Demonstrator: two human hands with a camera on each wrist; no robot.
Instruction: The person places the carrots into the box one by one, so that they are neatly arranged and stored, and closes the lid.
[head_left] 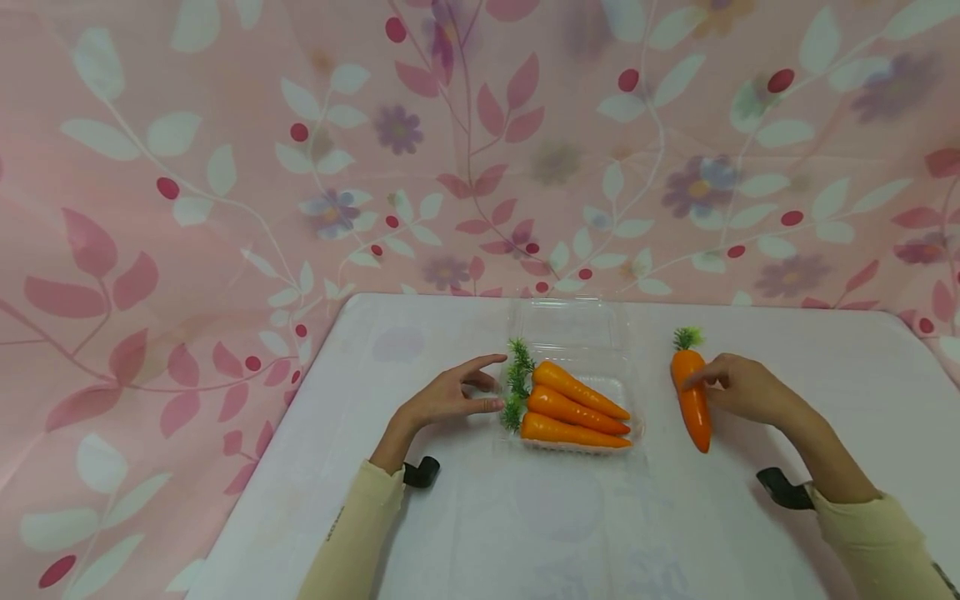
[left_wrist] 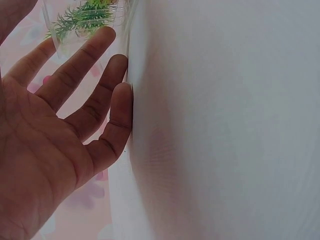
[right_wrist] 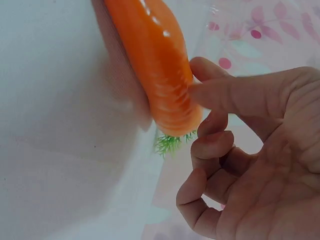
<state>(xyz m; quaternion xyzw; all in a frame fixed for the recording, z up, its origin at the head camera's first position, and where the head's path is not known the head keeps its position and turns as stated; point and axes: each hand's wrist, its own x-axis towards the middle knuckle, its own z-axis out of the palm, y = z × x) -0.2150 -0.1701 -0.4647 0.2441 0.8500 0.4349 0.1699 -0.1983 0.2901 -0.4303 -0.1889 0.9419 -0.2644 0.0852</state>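
Observation:
Three orange toy carrots (head_left: 576, 403) with green tops lie side by side in a clear plastic box (head_left: 617, 362), its lid (head_left: 566, 321) folded open at the back. My left hand (head_left: 453, 393) is at the box's left side, thumb and fingers spread, fingertips right at the leafy tops (head_left: 516, 375). In the left wrist view its fingers are slightly bent and hold nothing. Right of the box, a single carrot (head_left: 697, 421) lies with its leafy end away from me. My right hand (head_left: 750, 387) pinches it at the upper part between thumb and index finger; the other fingers curl beside it.
A white cloth covers the table (head_left: 457, 517). Behind it hangs a pink floral curtain (head_left: 555, 167), which also runs along the left. Black wrist mounts (head_left: 783, 489) stick out from both sleeves.

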